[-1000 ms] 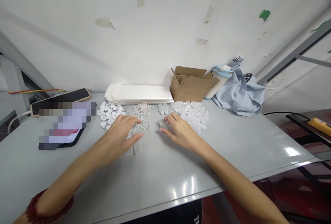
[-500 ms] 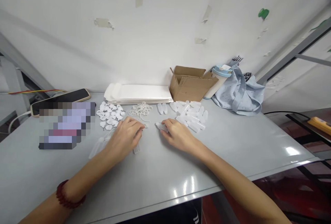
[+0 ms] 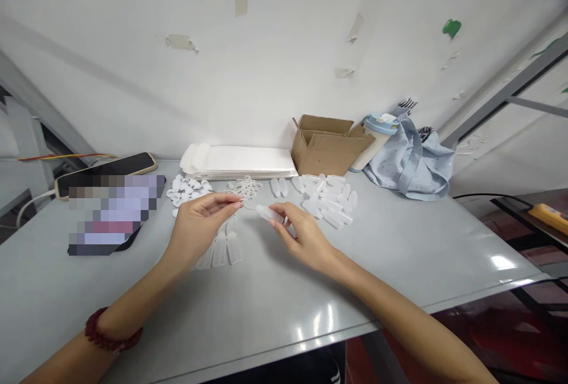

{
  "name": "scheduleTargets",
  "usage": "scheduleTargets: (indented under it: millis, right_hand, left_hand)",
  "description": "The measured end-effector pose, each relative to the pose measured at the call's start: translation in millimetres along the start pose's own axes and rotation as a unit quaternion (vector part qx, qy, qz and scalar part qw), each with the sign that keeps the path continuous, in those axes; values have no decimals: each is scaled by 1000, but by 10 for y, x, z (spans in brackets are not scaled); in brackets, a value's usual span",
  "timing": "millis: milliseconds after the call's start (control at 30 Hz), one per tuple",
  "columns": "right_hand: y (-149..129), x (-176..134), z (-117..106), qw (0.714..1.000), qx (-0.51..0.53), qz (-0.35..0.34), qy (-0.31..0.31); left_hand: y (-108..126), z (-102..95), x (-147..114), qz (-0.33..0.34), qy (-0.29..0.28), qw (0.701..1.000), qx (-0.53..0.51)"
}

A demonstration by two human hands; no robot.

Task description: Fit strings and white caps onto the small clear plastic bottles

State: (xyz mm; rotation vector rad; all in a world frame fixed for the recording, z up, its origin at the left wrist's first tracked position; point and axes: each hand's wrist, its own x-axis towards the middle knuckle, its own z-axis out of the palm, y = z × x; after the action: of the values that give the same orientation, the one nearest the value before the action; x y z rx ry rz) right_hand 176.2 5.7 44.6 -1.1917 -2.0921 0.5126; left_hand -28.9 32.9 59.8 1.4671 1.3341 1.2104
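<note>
My left hand (image 3: 202, 221) is closed, thumb and forefinger pinching a thin white string (image 3: 252, 206) near its end. In my right hand (image 3: 306, 233), the fingertips grip a small translucent plastic sleeve (image 3: 267, 213), its narrow end pointing at the left hand with a gap between. Several similar sleeves with cords (image 3: 234, 248) lie on the table beside my left hand, which partly hides them. Behind the hands is a tangle of white strings (image 3: 245, 186). Loose translucent sleeves (image 3: 331, 203) are heaped past my right hand. Small white pieces (image 3: 181, 189) sit behind my left.
White flat boxes or envelopes (image 3: 248, 160) are stacked against the wall, next to an open cardboard box (image 3: 326, 153). A lidded cup (image 3: 375, 138) and a light blue cloth bag (image 3: 408, 162) stand at the right. A phone (image 3: 106, 172) and a blurred-out item (image 3: 119, 212) lie left.
Both hands have lifted slightly. My left hand has moved left and now pinches a string end; the sleeve in my right hand has come up and left, uncovering more corded sleeves on the table.
</note>
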Motion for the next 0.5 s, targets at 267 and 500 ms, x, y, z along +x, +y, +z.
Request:
scheduleTargets:
  millis: [267, 500]
  right_hand:
    - [-17, -23, 29, 1000, 1, -15, -23]
    - [-32, -15, 42, 999, 33, -21, -12]
  left_hand:
    - [-62, 23, -19, 47, -43, 991, 117]
    - [39, 41, -75, 43, -48, 997, 45]
